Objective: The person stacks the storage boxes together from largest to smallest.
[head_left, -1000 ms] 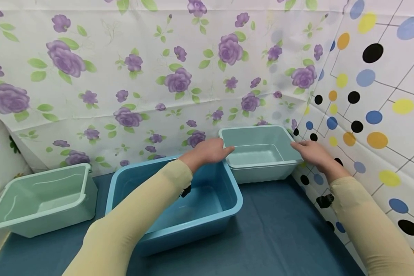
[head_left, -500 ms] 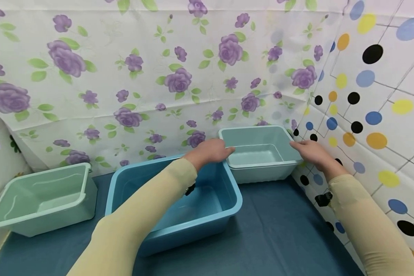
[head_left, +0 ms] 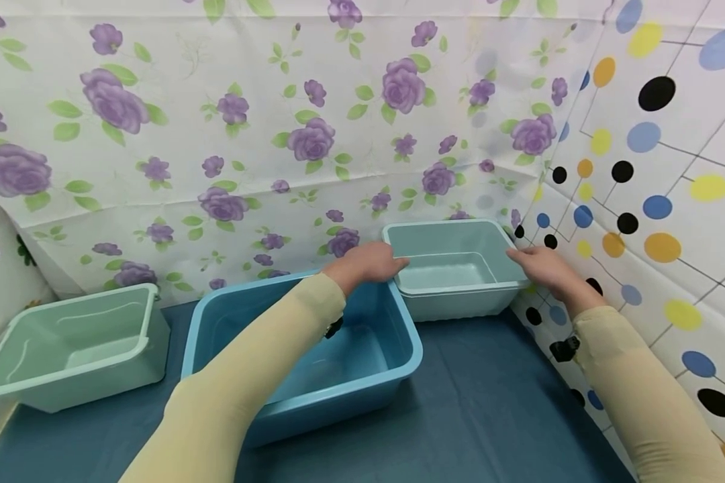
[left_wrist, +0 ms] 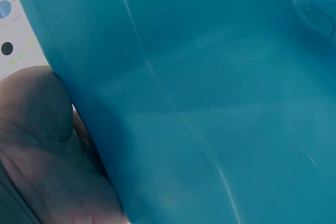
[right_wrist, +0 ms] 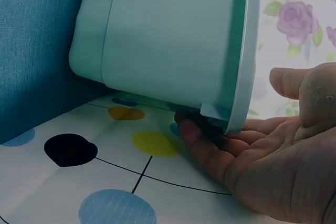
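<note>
Dark blue cloth (head_left: pixel 477 409) bears a bright blue rectangular plastic tub (head_left: pixel 332 417); beyond its right end stands a pale green rectangular plastic bin (head_left: pixel 459 306) — left hand (head_left: pixel 368 262) at its left rim, grip hidden; right hand (head_left: pixel 545 268) unclenched, fingers under the opposite rim, thumb clear. Behind hangs a purple-flowered white sheet (head_left: pixel 356 74).

Both long sleeves (head_left: pixel 242 376) are plain pale yellow, kinda beige, with loose creases. There's a small black gadget (head_left: pixel 564 349) poking out by each cuff (head_left: pixel 598 325) too.
</note>
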`<state>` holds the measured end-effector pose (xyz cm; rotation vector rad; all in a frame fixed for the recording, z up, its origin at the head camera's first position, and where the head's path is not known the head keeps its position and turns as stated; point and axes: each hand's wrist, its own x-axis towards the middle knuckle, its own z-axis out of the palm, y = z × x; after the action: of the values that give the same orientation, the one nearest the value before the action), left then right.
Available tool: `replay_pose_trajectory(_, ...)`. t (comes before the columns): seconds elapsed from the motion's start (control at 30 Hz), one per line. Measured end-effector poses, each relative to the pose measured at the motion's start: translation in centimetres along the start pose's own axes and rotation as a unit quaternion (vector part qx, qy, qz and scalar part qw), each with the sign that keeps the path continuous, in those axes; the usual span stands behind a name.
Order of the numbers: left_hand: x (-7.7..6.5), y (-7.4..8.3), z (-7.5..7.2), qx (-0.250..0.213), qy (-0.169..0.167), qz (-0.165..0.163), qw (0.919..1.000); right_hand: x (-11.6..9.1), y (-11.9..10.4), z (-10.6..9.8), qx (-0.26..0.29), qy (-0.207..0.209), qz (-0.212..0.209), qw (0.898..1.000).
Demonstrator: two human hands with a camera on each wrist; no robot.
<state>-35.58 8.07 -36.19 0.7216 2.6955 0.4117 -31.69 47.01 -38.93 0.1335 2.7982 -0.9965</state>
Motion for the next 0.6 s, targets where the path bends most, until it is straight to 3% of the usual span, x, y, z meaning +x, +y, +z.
replay_pose_trajectory(0.4, 1.2, 0.2, -0.7, -0.013, -0.035, 0.024, 0.9990, 0.2, 0.3, 0.0, -0.004, 0.006, 0.007, 1.000)
replay_pose_trajectory(0.6, 1.7, 0.1, -0.7, -0.026, -0.036, 0.031, 0.9985, 0.5, 0.7, 0.2, 0.000, 0.008, 0.005, 1.000)
